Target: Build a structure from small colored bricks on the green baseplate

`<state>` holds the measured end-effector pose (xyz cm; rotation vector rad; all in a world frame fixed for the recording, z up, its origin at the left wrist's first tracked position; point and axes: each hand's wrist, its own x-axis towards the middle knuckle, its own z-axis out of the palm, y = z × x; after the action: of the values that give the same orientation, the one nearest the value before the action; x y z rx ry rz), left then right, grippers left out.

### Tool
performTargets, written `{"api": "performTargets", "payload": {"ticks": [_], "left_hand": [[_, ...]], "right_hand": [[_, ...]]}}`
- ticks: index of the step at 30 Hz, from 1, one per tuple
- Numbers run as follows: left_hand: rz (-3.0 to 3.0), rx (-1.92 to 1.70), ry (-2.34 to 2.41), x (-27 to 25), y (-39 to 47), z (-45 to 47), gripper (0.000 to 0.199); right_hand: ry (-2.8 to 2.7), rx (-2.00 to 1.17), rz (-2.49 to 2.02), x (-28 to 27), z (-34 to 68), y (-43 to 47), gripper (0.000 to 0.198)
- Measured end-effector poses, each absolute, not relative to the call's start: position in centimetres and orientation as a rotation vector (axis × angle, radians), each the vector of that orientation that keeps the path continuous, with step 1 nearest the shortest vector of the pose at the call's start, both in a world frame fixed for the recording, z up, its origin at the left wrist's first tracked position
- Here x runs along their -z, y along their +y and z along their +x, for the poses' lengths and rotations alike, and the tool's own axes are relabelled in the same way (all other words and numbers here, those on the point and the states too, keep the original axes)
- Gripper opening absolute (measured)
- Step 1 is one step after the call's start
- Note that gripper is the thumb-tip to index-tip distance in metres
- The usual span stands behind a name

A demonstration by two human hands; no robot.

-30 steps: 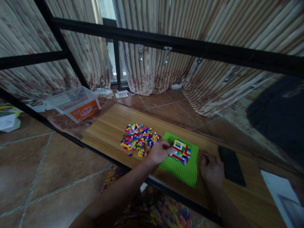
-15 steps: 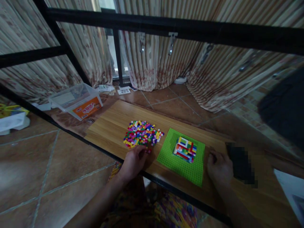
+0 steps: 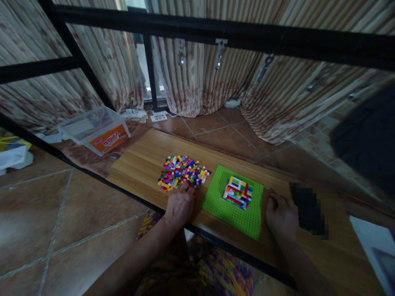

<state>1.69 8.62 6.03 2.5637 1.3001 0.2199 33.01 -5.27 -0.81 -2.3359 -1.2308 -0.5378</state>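
My left hand (image 3: 181,202) is at the near edge of a loose pile of small coloured building bricks (image 3: 177,172). Its fingers are drawn together and point down at the table; what they pinch, if anything, is hidden under the hand. To its right lies a green studded baseplate (image 3: 216,205). On the baseplate stands a low block built of bricks (image 3: 238,192) in red, white, yellow, blue and other colours. My right hand (image 3: 282,216) rests on the wood just right of the baseplate, fingers curled in, with nothing seen in them.
The wooden tabletop (image 3: 135,154) has a black frame edge. A dark pixelated patch (image 3: 308,211) lies beyond my right hand, with a white sheet (image 3: 370,242) farther right. At the far left stands a clear plastic box (image 3: 95,129) with an orange label. A black bar (image 3: 197,31) crosses above.
My left hand has turned, its knuckles now facing up, and its fingers cover the spot where loose red and pink bricks showed. My right hand stays beside the baseplate. The view has shifted slightly.
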Motion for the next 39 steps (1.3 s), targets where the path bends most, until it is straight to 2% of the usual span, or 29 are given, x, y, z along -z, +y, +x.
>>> {"api": "performTargets", "payload": {"ticks": [18, 25, 31, 39], "left_hand": [[2.633, -0.401, 1.246, -5.2, 8.7, 2.9, 0.022], [2.595, -0.483, 1.261, -5.7, 9.1, 3.2, 0.018], [2.406, -0.695, 0.756, -6.3, 7.9, 5.0, 0.011], [2.406, -0.599, 0.551, -5.4, 7.0, 7.2, 0.009]], "right_hand": [[-1.251, 0.531, -2.312, 0.6, 33.1, -5.1, 0.031], [-1.24, 0.54, -2.304, 0.9, 33.1, -5.1, 0.03], [-1.239, 0.532, -2.325, 1.2, 33.3, -5.2, 0.032], [-1.23, 0.544, -2.33, 1.1, 33.2, -5.1, 0.032]]}}
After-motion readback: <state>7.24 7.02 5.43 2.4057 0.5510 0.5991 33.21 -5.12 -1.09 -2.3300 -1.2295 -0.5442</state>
